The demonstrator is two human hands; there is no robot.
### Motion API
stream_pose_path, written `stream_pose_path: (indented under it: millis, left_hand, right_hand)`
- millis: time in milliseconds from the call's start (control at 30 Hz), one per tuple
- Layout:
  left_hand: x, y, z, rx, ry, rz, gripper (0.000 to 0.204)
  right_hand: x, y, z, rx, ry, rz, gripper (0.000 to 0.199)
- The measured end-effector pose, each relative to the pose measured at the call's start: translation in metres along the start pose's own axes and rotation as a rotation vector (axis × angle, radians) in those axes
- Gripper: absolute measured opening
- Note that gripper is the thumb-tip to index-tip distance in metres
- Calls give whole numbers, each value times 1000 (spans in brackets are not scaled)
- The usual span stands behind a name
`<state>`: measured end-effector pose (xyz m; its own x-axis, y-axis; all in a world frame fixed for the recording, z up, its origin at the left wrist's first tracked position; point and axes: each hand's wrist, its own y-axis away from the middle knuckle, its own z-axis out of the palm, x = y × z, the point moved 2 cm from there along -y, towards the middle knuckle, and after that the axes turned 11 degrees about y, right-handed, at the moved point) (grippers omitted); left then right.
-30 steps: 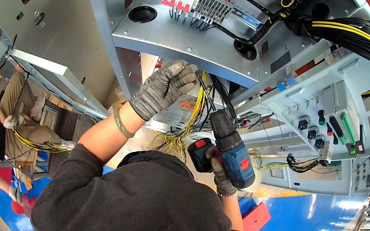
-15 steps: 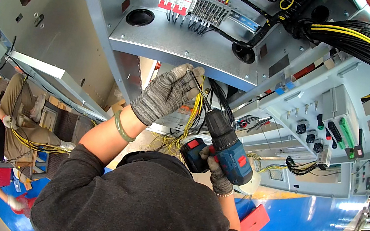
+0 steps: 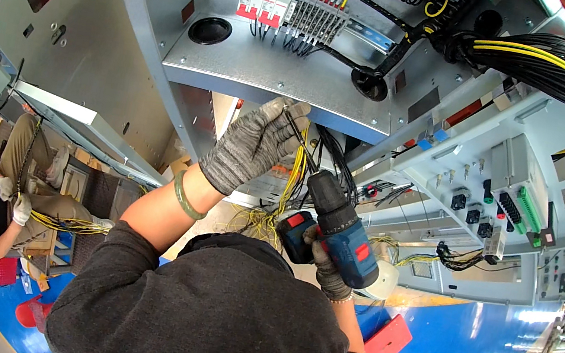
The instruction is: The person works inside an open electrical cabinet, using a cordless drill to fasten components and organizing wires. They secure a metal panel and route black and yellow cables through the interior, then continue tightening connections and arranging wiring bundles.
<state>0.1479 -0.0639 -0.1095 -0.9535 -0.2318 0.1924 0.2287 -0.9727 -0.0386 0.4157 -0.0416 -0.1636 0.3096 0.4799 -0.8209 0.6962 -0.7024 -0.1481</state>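
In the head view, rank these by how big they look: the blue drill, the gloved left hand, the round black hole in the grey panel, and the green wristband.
1. Drill and left hand: look about alike, so no ranking between them.
2. Wristband.
3. Hole, close to the wristband and farther from the camera, so that order is unsure.

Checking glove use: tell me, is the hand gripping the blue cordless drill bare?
No, the right hand gripping the blue cordless drill wears a grey knitted glove.

Gloved hands (image 3: 254,145) steady a blue drill (image 3: 337,231) under a grey panel (image 3: 268,83).
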Motion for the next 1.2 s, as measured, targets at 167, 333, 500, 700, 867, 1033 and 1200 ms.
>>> stream_pose_path:
  millis: [167,333,500,700,867,1033,1200]
  left_hand:
    - [4,-4,2,89,-127,-13,26]
    - [6,-7,15,103,-226,21,24]
    - [3,-30,25,50,-279,39,21]
    - [4,-48,37,-3,-466,48,22]
    - [9,-55,37,-59,-501,39,24]
    - [10,-59,31,2,-468,21,31]
    - [34,-48,52,-156,-1500,813,48]
  right_hand:
    - [-9,-11,-3,39,636,-304,48]
    - [-13,-17,-8,53,461,-85,47]
    - [12,-24,16,30,-484,22,36]
    - [4,-30,19,43,-1094,85,42]
    - [11,-36,20,64,-970,39,40]
    - [-1,-38,17,68,-1026,62,46]
    - [-9,-38,10,170,-1018,53,52]
